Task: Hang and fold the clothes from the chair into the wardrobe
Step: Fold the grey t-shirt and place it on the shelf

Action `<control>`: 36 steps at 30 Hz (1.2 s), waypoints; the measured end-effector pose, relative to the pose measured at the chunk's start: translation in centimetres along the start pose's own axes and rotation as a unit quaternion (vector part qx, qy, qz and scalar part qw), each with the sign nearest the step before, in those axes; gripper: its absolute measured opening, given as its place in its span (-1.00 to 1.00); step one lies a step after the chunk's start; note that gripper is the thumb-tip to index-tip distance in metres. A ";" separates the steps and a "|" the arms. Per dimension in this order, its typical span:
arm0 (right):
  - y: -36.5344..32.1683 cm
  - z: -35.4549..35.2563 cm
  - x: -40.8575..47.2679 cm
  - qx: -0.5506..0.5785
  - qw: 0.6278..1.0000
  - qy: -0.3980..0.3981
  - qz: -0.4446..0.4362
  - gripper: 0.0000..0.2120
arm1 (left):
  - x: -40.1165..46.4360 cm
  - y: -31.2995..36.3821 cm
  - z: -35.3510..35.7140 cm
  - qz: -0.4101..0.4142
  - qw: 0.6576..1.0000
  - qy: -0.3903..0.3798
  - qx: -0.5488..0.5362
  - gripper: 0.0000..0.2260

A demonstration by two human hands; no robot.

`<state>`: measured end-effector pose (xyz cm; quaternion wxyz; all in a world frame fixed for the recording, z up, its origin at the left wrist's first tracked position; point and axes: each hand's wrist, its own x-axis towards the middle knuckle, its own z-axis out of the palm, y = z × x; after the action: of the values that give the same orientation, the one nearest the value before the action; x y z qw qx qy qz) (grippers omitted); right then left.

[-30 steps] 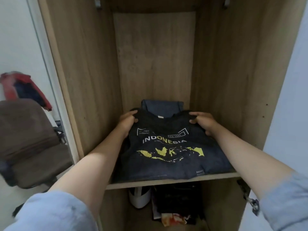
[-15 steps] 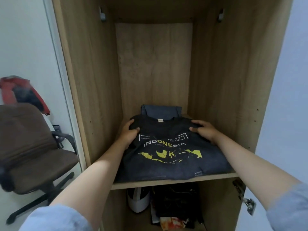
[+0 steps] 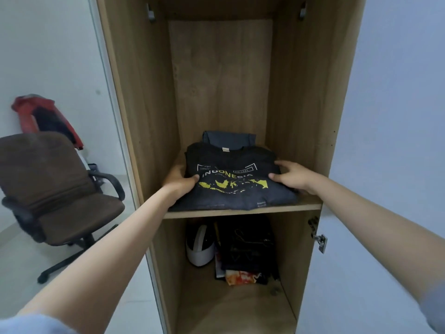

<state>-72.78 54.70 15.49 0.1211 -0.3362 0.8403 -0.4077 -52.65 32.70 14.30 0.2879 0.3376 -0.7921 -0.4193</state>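
Folded dark grey T-shirt with yellow map print (image 3: 231,186) lies on the wooden wardrobe shelf (image 3: 243,210), reaching its front edge, collar toward the back. The left hand (image 3: 179,183) pinches its left edge; the right hand (image 3: 292,175) rests on its right edge, fingers spread, equally near.
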 end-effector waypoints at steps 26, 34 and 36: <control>1.8 2.1 -6.7 -0.022 0.971 0.133 -0.199 -0.63 | -5.4 -3.3 -1.1 0.386 0.890 0.041 0.240 -0.80; 1.5 2.3 -6.0 0.013 0.961 0.169 -0.220 -0.80 | -4.9 -3.7 -1.8 0.350 0.921 -0.026 0.169 -0.80; 1.3 2.3 -6.2 0.040 0.962 0.163 -0.216 -0.83 | -4.6 -3.6 -1.8 0.353 0.920 -0.028 0.168 -0.82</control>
<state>-67.72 57.97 12.54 -0.0951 -0.4334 0.7393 -0.5065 -47.47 33.88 11.25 0.3344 0.0672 -0.9262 -0.1606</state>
